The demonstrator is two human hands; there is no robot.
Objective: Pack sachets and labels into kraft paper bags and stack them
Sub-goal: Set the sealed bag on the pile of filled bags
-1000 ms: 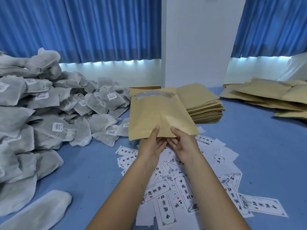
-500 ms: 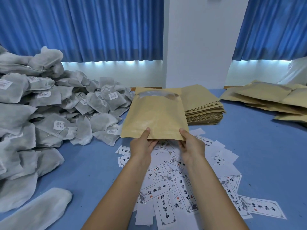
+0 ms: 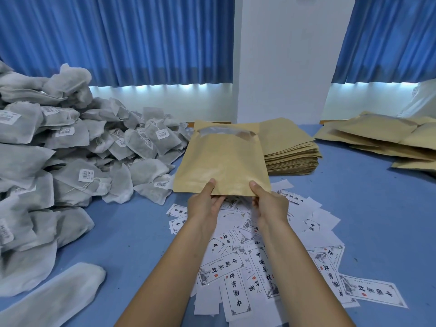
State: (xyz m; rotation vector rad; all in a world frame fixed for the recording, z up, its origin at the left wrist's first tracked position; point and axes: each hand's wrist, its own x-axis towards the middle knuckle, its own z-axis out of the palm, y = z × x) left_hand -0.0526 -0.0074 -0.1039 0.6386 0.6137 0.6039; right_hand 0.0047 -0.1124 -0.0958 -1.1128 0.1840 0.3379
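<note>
Bag-readying step. My left hand (image 3: 204, 205) and right hand (image 3: 271, 206) each pinch the near edge of one kraft paper bag (image 3: 221, 161), thumbs on top, above the labels (image 3: 238, 300) on the table (image 3: 377, 208). Next, I judge: part its mouth, freeing one hand for the sachets (image 3: 94, 161).

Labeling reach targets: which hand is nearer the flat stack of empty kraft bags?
Right. The right hand grips the held bag's right corner, in front of the stack; the left hand grips its left corner, farther away.
</note>
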